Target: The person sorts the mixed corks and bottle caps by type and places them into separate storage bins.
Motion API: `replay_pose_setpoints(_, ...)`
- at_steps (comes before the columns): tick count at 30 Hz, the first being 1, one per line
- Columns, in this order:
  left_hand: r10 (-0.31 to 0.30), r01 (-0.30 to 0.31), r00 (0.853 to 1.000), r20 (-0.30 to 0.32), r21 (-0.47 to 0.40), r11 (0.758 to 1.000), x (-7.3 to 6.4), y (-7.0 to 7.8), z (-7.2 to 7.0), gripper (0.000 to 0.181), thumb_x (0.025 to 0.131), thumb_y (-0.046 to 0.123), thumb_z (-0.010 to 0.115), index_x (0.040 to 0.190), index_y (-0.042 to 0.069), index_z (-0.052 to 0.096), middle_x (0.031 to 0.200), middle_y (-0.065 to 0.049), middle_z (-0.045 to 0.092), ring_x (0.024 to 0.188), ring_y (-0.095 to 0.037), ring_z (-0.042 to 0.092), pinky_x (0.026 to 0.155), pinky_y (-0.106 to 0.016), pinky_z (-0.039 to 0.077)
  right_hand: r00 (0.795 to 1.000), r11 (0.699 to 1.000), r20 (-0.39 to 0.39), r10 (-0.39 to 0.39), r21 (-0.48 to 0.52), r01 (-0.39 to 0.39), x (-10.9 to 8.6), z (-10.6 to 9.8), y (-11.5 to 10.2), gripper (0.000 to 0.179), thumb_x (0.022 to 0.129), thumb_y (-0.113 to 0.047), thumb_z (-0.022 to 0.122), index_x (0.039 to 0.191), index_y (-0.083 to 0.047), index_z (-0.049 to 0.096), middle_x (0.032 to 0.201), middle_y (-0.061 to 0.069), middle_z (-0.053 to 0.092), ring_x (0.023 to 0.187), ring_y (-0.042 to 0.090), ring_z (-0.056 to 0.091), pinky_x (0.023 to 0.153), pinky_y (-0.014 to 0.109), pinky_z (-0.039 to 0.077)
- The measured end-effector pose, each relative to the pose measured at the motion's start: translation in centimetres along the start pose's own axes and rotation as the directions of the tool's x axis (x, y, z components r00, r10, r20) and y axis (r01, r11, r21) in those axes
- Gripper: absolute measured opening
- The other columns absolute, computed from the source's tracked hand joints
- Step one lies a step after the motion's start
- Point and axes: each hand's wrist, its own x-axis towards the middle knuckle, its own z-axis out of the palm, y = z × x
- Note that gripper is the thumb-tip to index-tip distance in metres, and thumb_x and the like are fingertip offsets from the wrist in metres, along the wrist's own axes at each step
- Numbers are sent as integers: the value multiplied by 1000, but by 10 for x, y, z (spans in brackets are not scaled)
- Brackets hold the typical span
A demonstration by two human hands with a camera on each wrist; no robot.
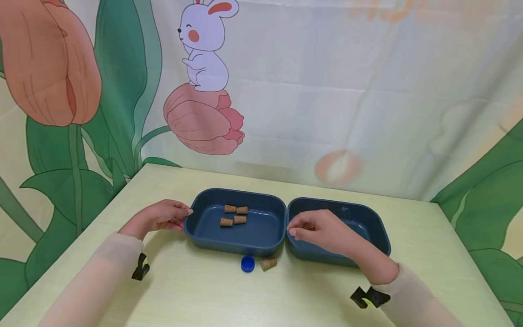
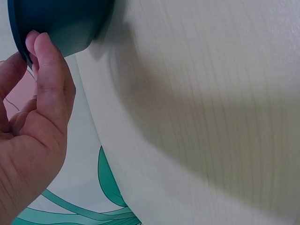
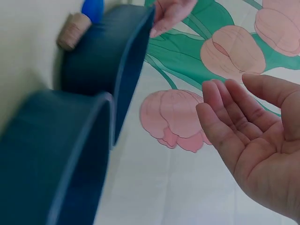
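Observation:
Two dark blue trays stand side by side, their short ends meeting. My left hand (image 1: 166,215) pinches the left end of the left tray (image 1: 233,245); in the left wrist view, the tray's rim (image 2: 16,40) passes between the thumb and fingers of that hand (image 2: 40,103). Several corks (image 1: 242,210) lie inside this tray. My right hand (image 1: 323,229) hovers above the near left part of the right tray (image 1: 323,257). In the right wrist view its fingers (image 3: 234,110) are loosely bent with nothing between them.
A blue bottle cap (image 1: 247,264) and another cork (image 1: 268,263) lie on the pale table (image 1: 229,299) just in front of the left tray. Behind the table hangs a printed cloth (image 1: 278,104) with a rabbit and tulips.

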Motion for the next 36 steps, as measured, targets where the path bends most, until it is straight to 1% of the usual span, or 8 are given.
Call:
replay_pose_setpoints(6, 5, -5, 1000, 1, 2, 1000, -1, -1, -1, 24, 107, 21, 53, 115, -1, 57, 78, 3, 64, 70, -7, 64, 70, -19, 60, 999, 999, 42, 19, 50, -21, -11, 16, 12, 16, 100, -20, 67, 107, -7, 75, 94, 4, 75, 80, 4, 66, 74, 21, 56)
replay_pose_setpoints(9, 6, -6, 1000, 2, 10, 1000, -1, -3, -1, 24, 108, 21, 53, 115, -2, 57, 79, 3, 65, 71, -7, 64, 70, -19, 60, 998, 997, 54, 19, 68, -23, -12, 26, 19, 15, 99, -18, 68, 105, -6, 75, 93, 5, 75, 79, 2, 63, 75, 19, 56)
replay_pose_setpoints(15, 6, -6, 1000, 0, 21, 1000, 0, -4, -2, 26, 108, 21, 52, 117, -2, 57, 79, 3, 65, 72, -7, 64, 70, -19, 60, 997, 998, 79, 19, 50, -23, -15, 47, 32, 17, 99, -17, 67, 107, -4, 74, 98, 14, 76, 79, -1, 59, 75, 17, 55)
replay_pose_setpoints(20, 8, -8, 1000, 7, 23, 1000, 2, -2, -2, 25, 107, 22, 53, 116, -1, 56, 78, 4, 65, 71, -7, 64, 70, -19, 60, 995, 1000, 95, 17, -24, -15, -11, 62, 38, 17, 98, -13, 66, 107, -2, 75, 98, 9, 77, 82, 0, 62, 75, 16, 55)
replay_pose_setpoints(27, 1, -1, 1000, 10, 15, 1000, 1, 0, -1, 22, 107, 21, 53, 114, 0, 57, 77, 4, 64, 69, -7, 63, 69, -18, 59, 994, 983, 107, -21, -181, 41, 1, 75, 41, 22, 95, -9, 67, 114, -3, 76, 107, 9, 79, 86, 11, 70, 74, 18, 57)
replay_pose_setpoints(30, -2, 2, 1000, 8, 12, 1000, -1, 1, -1, 22, 107, 20, 53, 113, 0, 57, 77, 3, 64, 69, -7, 63, 68, -17, 59, 994, 977, 105, -35, -205, 56, 5, 79, 41, 24, 94, -7, 66, 115, -4, 77, 108, 10, 79, 81, 8, 67, 71, 17, 55)
replay_pose_setpoints(33, -2, 2, 1000, 6, 8, 1000, -1, 1, 0, 21, 107, 20, 53, 113, 0, 58, 76, 3, 64, 69, -7, 63, 67, -17, 59, 994, 978, 107, -27, -203, 49, 8, 82, 43, 26, 93, -4, 65, 116, -4, 77, 111, 11, 78, 74, 3, 58, 64, 16, 48)
replay_pose_setpoints(36, 6, -6, 1000, 12, 13, 1000, -1, 2, 0, 22, 107, 21, 53, 114, 0, 58, 77, 3, 64, 69, -7, 63, 68, -18, 59, 994, 980, 111, -16, -196, 37, 11, 84, 44, 28, 93, -3, 65, 118, -4, 75, 114, 12, 77, 74, 4, 55, 62, 16, 45)
